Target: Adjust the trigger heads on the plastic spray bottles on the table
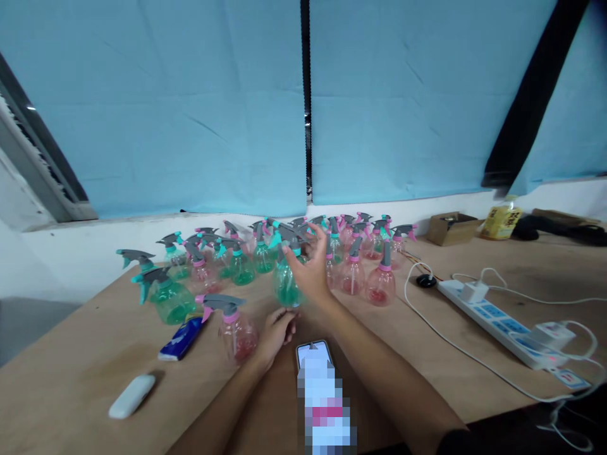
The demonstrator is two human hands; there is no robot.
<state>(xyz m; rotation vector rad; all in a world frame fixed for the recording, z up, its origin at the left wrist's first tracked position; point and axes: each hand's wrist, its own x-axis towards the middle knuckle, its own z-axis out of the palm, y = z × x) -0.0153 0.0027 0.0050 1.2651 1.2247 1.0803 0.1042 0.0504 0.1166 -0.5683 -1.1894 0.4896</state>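
Observation:
My right hand [310, 265] is curled around the upper part of a green spray bottle [286, 292] with a grey and teal trigger head. Its thumb lies across the neck, and the fingers behind are partly hidden. Just below the bottle's base is my left hand [279, 332], its fingers bent together; what they hold, if anything, is hidden. Left of that hand stands a pink spray bottle [238, 335] with a grey and pink head. A phone [315, 355] lies on the table between my forearms, its screen lit and partly blurred out.
Several green and pink spray bottles [351, 278] crowd the back of the brown table [85, 373]. At left lie a blue packet [183, 339] and a white case [133, 397]. A power strip [493, 322] with cables, a cardboard box [453, 229] and a yellow-labelled bottle [501, 220] are at right.

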